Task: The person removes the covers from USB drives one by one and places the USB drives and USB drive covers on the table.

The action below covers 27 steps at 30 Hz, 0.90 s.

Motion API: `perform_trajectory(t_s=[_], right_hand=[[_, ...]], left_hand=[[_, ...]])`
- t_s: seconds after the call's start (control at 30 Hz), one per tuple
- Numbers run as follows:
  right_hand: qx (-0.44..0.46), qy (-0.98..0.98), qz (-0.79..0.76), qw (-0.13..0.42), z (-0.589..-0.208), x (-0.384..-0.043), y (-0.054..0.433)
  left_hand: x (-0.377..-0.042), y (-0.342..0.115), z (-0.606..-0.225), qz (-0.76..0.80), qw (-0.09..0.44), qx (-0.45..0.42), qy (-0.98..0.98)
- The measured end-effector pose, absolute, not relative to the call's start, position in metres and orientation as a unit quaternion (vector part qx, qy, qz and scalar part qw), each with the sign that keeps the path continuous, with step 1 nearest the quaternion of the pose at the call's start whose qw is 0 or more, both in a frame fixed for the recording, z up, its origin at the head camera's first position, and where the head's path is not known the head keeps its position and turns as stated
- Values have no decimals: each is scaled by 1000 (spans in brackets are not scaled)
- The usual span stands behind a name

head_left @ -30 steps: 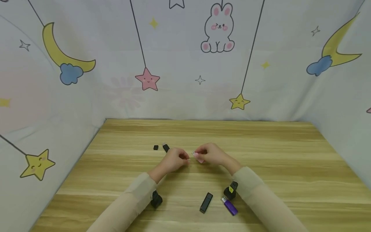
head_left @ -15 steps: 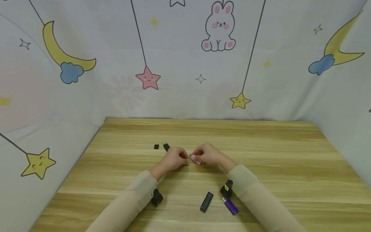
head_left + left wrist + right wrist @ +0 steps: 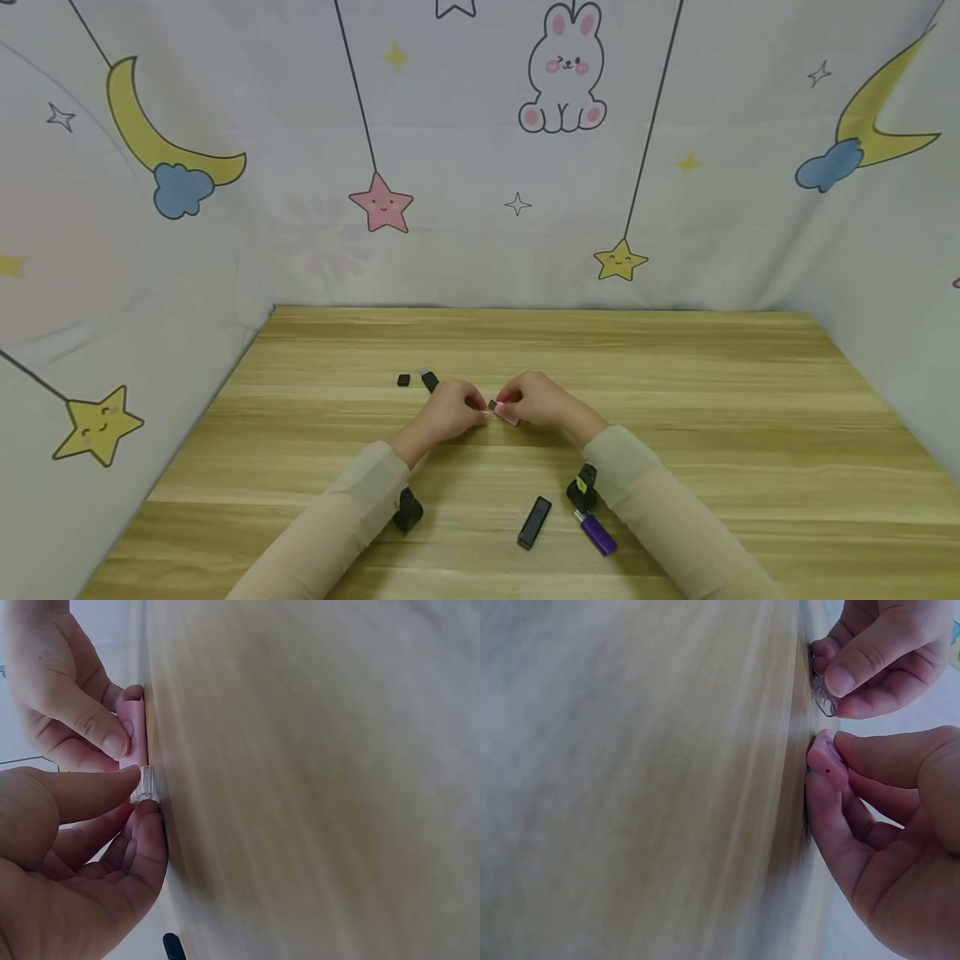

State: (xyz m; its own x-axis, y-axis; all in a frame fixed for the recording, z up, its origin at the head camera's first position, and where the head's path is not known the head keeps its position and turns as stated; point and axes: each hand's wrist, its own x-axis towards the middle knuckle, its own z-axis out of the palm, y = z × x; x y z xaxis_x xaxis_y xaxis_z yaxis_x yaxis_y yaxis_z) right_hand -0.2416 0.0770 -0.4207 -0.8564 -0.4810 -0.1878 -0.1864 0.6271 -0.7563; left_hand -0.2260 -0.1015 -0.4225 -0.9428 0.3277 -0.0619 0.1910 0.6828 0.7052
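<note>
Leftward and slightly nearer since a second ago go the pink stick and right hand. The left hand pinches a clear cap. Then comes the stick, between the hands, slanting far-left to near-right, its metal plug aimed far-left, probably kept bare by the right hand's thumb-and-finger pinch on the body.
</note>
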Motion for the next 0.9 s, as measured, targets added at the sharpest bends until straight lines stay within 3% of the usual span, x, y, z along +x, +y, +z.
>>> perform_trajectory(t_s=[0.9], right_hand=[[-203, 897, -354, 171, -420, -244, 77]], left_hand=[[-228, -101, -421, 362, 116, 137, 915]])
